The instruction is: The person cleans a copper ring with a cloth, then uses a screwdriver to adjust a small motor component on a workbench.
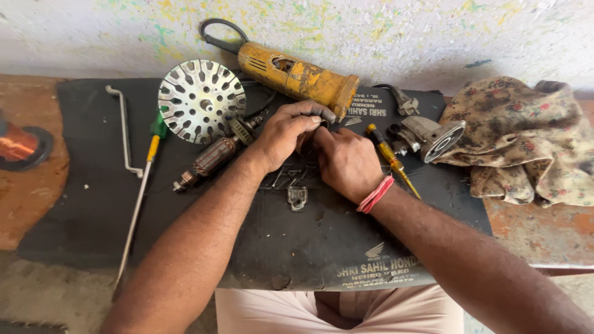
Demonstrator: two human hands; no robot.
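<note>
Item: my left hand (286,132) and right hand (345,162), fingers curled together on a small dark part (318,117), mostly hidden, just below the yellow grinder body (297,77). Armature (213,154) left of it; gear head (430,137) right; screws (288,176) below.

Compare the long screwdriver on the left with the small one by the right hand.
The long screwdriver has a green-and-yellow handle and a long bare shaft; the small screwdriver is stubby, yellow with dark marks. The long one lies apart from the hands; the small one lies beside the right hand. Both rest on the black mat.
</note>
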